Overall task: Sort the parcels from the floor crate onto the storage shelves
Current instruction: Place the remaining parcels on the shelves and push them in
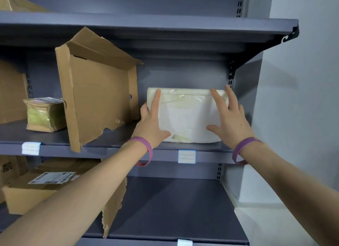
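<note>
**Parcel on mid shelf, both hands flat on it: seat it, then let go**

Nearest: two bare forearms come up from 7 and 5 o'clock, with a purple wristband on each.

Hands: the left hand has its index straight up the parcel's left edge and its thumb across the lower front. Its other fingers go off the left side, so I can't tell how they lie. The right hand is spread wide and flat on the right half, fingers straight. Neither hand wraps the parcel; both press on it.

The white parcel stands on its long edge on the middle shelf, at the right end of the bay. The blue-framed label holder is at its 6 o'clock. It looks film-wrapped and slick, possibly soft.

At its 9 o'clock is the torn carton, tilted, its lower corner hanging over the shelf lip and close to the left hand. Further at 9 is a small taped parcel. The back panel is behind all of these.

My read of how to do it:
- Push evenly with both palms so the parcel doesn't yaw.
- Keep pressure low on the face, since it's standing on edge and could tip.
- Get the bottom edge fully behind the shelf lip, leaning on the back panel if it reaches.
- Keep the left wrist off the torn carton, which looks ready to slide.
- Release the right hand first and check that the parcel stands.

The floor crate is not in view.
</note>
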{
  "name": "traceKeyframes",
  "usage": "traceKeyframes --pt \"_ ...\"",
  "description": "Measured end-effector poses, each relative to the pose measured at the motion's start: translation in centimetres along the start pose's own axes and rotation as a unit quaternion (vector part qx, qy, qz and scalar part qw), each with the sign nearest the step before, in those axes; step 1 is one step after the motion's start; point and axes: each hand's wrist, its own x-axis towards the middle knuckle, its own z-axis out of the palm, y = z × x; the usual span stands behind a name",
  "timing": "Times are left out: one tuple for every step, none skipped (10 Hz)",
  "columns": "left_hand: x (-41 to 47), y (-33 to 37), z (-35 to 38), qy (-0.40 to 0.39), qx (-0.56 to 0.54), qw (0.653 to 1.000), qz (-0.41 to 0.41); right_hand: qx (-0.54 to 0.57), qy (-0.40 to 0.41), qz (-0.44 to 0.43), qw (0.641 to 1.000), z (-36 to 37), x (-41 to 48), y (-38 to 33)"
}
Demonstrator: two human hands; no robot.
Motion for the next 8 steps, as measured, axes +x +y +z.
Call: traceKeyframes --pt "0.4 -0.3 0.2 0.000 -0.006 1.000 0.006 0.004 -0.008 0.007 1.000 0.3 0.4 0.1" --pt "0.9 -0.5 0.6 0.002 -0.010 1.000 0.002 0.011 -0.024 0.016 1.000 0.7 1.0 0.1" --pt "1.3 -0.8 0.8 0.006 -0.009 1.000 0.001 0.017 -0.029 0.019 0.999 1.1 1.3 0.1" --pt "1.7 -1.2 1.0 0.005 -0.003 1.000 0.002 0.015 -0.031 0.020 0.999 1.3 1.5 0.0" --pt "1.8 -1.4 1.2 0.005 -0.002 1.000 0.003 0.014 -0.029 0.015 0.999 1.4 1.6 0.1" --pt "1.8 -1.4 1.3 0.004 0.000 1.000 0.002 0.017 -0.028 0.013 0.999 1.6 1.5 0.1" --pt "1.8 -1.3 1.3 0.003 -0.011 1.000 0.001 0.020 -0.030 0.011 0.999 1.6 1.3 0.0" --pt "1.3 -0.7 0.8 -0.003 0.000 1.000 -0.002 0.027 -0.034 0.005 0.999 1.1 1.2 -0.1"
